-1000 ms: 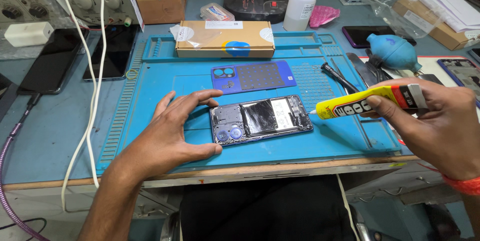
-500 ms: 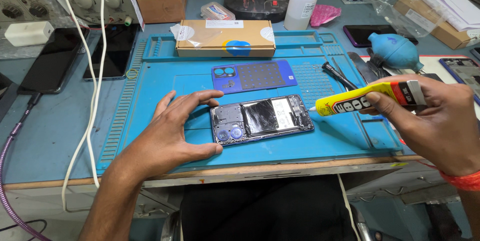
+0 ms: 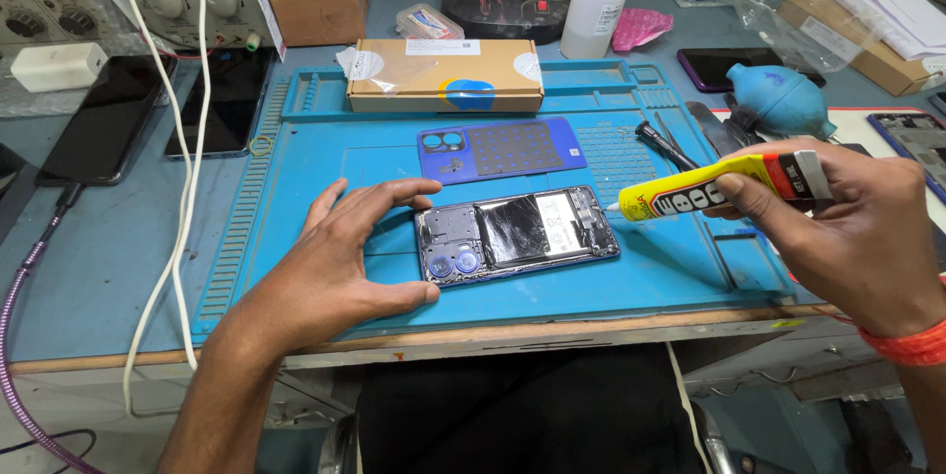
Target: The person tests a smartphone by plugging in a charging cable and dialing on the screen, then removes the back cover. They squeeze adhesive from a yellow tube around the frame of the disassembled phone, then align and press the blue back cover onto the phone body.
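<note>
An opened phone [image 3: 517,234] lies face down on the blue work mat [image 3: 325,154], its battery and camera lenses showing. My left hand [image 3: 340,262] cups the phone's left end, thumb and fingers touching its corners. My right hand [image 3: 847,228] grips a yellow glue tube [image 3: 705,188], its thin nozzle pointing left at the phone's right edge. The phone's blue back cover [image 3: 503,149] lies on the mat just beyond the phone.
A brown cardboard box [image 3: 443,75] sits at the mat's far edge. A screwdriver [image 3: 665,146], a blue air blower [image 3: 778,100] and a white bottle with a pink cap [image 3: 596,6] lie to the right. Two dark phones [image 3: 99,124] and white cables [image 3: 182,188] lie on the left.
The glue tube's nozzle has shifted slightly along the phone's right edge. My left hand has kept its hold on the phone.
</note>
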Available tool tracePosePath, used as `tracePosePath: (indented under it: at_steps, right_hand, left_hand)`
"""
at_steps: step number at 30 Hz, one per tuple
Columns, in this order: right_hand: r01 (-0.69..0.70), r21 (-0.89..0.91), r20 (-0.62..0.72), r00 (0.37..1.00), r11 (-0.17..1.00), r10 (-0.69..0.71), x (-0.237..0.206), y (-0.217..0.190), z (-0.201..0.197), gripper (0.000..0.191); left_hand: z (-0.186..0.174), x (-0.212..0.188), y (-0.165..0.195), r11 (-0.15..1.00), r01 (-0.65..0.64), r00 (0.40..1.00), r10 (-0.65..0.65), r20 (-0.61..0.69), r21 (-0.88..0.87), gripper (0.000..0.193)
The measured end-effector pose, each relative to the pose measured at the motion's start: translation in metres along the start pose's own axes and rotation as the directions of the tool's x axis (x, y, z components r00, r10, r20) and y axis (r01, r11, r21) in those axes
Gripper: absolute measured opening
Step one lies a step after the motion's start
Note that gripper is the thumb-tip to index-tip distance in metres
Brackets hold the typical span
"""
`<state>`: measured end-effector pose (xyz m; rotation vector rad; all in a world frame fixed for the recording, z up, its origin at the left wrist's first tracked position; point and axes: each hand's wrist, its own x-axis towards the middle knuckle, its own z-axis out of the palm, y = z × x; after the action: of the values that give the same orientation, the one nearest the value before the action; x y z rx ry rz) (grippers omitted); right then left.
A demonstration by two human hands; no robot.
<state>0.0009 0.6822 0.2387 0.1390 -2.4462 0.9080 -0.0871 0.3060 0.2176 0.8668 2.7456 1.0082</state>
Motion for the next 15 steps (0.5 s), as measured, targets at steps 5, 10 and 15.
tracePosePath:
  at_steps: [5,10,15]
  right_hand:
    - [0.014,0.0,0.009,1.0,1.0,-0.014,0.001,-0.002,-0.001,0.025]
    - [-0.045,-0.075,0.009,0.999,0.996,0.045,-0.002,-0.007,-0.002,0.026]
    - [0.004,-0.2,0.029,1.0,0.98,0.001,-0.005,-0.015,-0.009,0.026]
  left_hand:
    - [0.0,0.0,0.0,1.0,-0.022,1.0,0.022,-0.007,0.004,0.093]
    - [0.0,-0.001,-0.002,0.999,-0.047,0.999,0.047,-0.014,0.004,0.089]
    - [0.0,-0.001,-0.002,0.998,-0.055,0.998,0.055,-0.019,0.006,0.088]
